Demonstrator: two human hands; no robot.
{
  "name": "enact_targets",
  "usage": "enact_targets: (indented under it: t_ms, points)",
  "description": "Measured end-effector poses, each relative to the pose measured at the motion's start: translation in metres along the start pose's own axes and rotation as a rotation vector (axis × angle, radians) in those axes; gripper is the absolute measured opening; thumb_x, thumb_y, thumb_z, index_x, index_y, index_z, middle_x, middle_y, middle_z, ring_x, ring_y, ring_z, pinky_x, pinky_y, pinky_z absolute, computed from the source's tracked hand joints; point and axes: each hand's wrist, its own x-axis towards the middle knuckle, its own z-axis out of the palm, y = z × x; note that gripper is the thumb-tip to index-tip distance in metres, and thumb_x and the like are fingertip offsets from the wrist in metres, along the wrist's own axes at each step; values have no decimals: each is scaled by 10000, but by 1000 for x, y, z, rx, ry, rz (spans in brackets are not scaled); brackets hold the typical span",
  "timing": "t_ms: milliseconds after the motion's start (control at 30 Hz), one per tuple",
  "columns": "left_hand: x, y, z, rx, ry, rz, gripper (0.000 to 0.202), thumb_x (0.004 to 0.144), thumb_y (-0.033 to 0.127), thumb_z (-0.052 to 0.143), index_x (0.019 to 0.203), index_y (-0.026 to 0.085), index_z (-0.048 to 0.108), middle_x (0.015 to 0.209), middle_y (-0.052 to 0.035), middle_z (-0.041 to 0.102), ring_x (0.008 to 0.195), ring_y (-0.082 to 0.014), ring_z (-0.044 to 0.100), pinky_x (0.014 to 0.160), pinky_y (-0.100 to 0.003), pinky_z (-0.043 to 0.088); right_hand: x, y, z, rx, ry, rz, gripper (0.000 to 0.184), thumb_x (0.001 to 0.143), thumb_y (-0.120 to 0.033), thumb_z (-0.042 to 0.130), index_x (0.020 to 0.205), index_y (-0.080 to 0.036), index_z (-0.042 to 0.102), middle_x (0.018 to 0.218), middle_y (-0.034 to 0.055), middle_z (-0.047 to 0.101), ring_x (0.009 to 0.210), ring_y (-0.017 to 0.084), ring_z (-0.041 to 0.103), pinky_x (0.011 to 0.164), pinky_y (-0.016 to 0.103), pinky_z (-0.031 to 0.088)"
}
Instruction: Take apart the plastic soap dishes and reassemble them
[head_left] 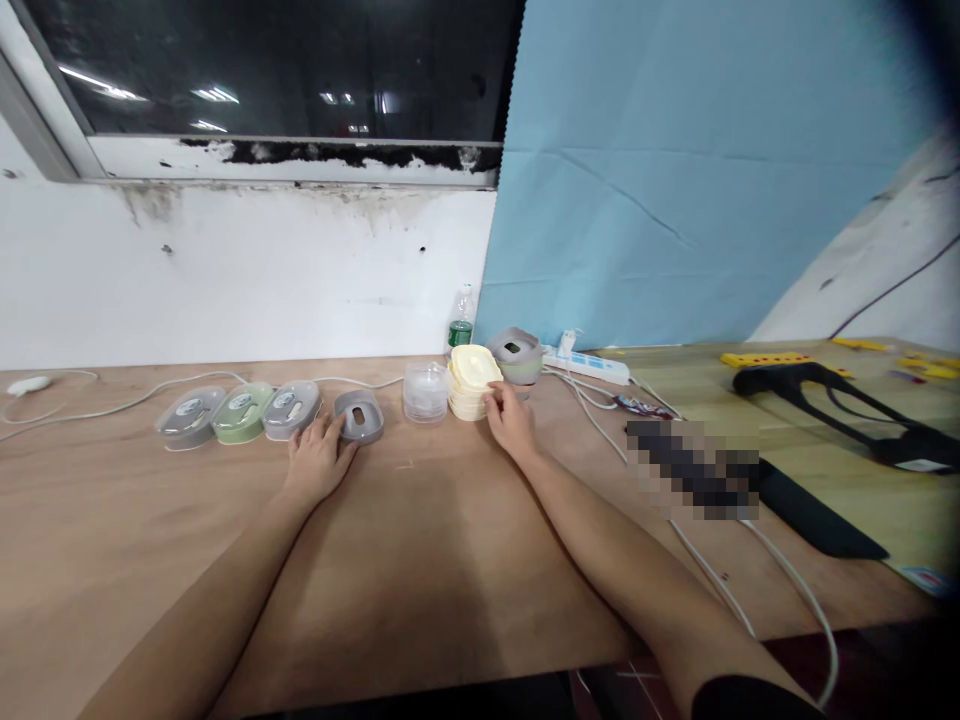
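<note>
My left hand (319, 459) lies flat on the wooden table (420, 560), fingers spread, its fingertips touching a grey oval lid (358, 416). My right hand (511, 421) reaches to a stack of pale yellow oval trays (472, 381), with its fingers closed on the stack's near edge. A stack of clear plastic trays (425, 392) sits between the grey lid and the yellow stack. To the left of my left hand stand three closed oval boxes in a row: grey (190, 417), green (243, 411) and grey (291, 408).
A stack of grey parts (516, 356) and a water bottle (460, 322) stand behind the yellow trays. A white power strip (589, 365) with cables runs right. A black tool (847, 405), yellow strips (780, 359) and a blue backdrop (675, 170) lie to the right.
</note>
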Motion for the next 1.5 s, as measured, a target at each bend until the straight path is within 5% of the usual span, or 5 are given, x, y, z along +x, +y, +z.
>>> enact_targets:
  t_ms: [400,1133,1500]
  points:
    - [1,-4,2,-61,-88,36,553,886,537,428,1344,233,488,1397,-113,503,1304,-308,429,1089,-570,248,-3,-1,3,134,-20,54,251,890,-406,492,1024,-200,538,680,-7,606,625,175,575,602,277,403]
    - [1,-4,1,-76,-104,58,563,878,537,444,1342,222,487,1372,-134,517,1274,-313,454,1082,-571,249,-3,-1,-3,128,-23,22,423,966,-394,341,1303,-199,510,877,65,694,751,207,639,718,323,478]
    - [1,-6,5,-76,-90,59,567,872,544,451,1344,230,485,1363,-133,526,1273,-308,462,1088,-557,253,-4,-2,-2,110,-17,60,285,937,-402,416,1057,-201,579,695,10,648,656,188,609,631,285,430]
